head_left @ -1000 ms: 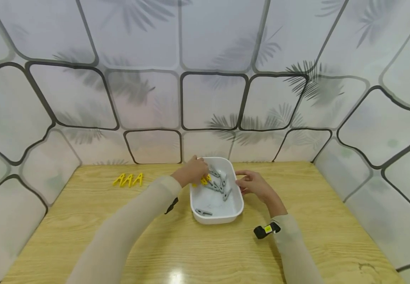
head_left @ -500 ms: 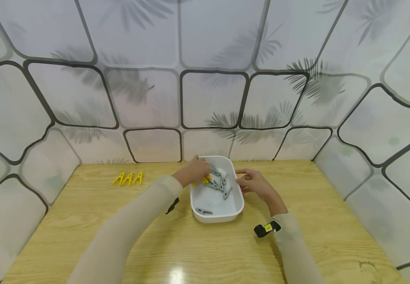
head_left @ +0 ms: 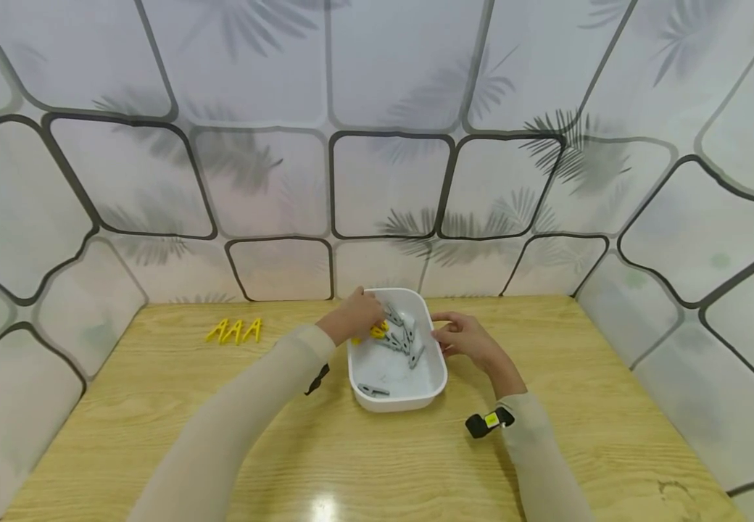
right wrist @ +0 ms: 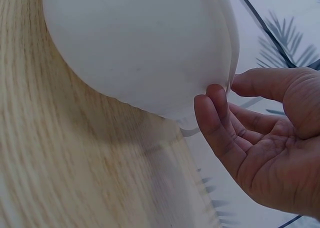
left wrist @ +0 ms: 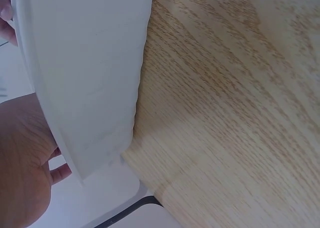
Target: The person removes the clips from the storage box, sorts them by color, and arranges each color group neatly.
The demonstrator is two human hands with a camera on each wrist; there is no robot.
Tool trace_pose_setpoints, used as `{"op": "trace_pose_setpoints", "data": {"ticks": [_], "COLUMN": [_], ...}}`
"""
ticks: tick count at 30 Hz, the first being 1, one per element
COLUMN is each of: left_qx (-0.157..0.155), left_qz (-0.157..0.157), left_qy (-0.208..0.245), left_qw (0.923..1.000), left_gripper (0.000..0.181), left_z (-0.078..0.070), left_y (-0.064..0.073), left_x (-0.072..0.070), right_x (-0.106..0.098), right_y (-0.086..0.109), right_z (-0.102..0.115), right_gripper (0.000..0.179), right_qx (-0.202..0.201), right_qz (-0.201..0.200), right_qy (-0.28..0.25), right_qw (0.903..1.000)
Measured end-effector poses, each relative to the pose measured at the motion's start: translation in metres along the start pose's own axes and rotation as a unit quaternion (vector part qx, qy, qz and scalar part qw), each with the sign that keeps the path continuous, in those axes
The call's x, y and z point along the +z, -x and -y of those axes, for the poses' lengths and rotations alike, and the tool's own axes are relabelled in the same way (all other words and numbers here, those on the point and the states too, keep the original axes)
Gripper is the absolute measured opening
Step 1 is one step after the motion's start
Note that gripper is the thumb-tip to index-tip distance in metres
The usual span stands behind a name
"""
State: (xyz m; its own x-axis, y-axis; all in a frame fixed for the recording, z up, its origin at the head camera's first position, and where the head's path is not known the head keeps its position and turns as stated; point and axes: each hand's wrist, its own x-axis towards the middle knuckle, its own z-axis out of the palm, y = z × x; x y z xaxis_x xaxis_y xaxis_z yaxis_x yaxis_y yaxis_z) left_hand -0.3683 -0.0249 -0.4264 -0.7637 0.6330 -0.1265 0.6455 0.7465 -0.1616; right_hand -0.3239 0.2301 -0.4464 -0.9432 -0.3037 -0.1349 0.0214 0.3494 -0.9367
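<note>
A white plastic basin (head_left: pixel 398 403) stands on the table and holds several grey clothespins (head_left: pixel 414 357) and some yellow clothespins (head_left: pixel 380 331). My left hand (head_left: pixel 359 313) reaches over its left rim, fingers down among the yellow ones. Whether it grips one I cannot tell, as its fingertips are hidden in the head view. In the left wrist view that hand (left wrist: pixel 22 160) shows behind the basin's outer wall (left wrist: pixel 90 78). My right hand (head_left: pixel 468 337) pinches the basin's right rim. The right wrist view shows its thumb and fingers (right wrist: pixel 212 118) on either side of the edge.
Three yellow clothespins (head_left: pixel 236 331) stand in a row on the wooden table (head_left: pixel 351 464), left of the basin. A patterned wall covering (head_left: pixel 386 188) rises at the table's back edge and along both sides. A black wrist camera (head_left: pixel 489 422) sits by the right sleeve.
The yellow clothespins under my left fingers have shifted and turned slightly. Both hands and the basin stay nearly where they were.
</note>
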Motion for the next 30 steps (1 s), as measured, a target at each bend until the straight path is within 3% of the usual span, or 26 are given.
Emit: {"op": "trace_pose_setpoints", "data": {"ticks": [6,13,20,26,30], "left_qx": [-0.001,0.007,0.020,0.017,0.020], "left_qz": [-0.001,-0.032,-0.051,-0.046,-0.060], "left_qy": [0.024,0.077,0.102,0.117,0.121], "left_qw": [0.9997,0.9965,0.9932,0.9919,0.9907], "left_gripper": [0.012,0.009,0.009,0.016,0.021], "left_z": [0.001,0.004,0.005,0.002,-0.001], "left_y": [0.003,0.003,0.002,0.004,0.009], "left_x": [-0.005,-0.010,-0.016,-0.029,-0.039], "right_x": [-0.001,-0.001,0.000,-0.001,0.000], "right_y": [-0.001,-0.002,-0.002,-0.002,-0.002], "right_z": [-0.002,-0.005,-0.004,-0.002,-0.002], "right_gripper": [0.048,0.049,0.048,0.048,0.049], "right_qx": [0.003,0.010,0.015,0.011,0.007], "right_qz": [0.002,0.005,0.004,0.000,0.005], "right_qy": [0.001,0.004,0.009,0.013,0.012], "right_qw": [1.0000,0.9999,0.9999,0.9999,0.9999]}}
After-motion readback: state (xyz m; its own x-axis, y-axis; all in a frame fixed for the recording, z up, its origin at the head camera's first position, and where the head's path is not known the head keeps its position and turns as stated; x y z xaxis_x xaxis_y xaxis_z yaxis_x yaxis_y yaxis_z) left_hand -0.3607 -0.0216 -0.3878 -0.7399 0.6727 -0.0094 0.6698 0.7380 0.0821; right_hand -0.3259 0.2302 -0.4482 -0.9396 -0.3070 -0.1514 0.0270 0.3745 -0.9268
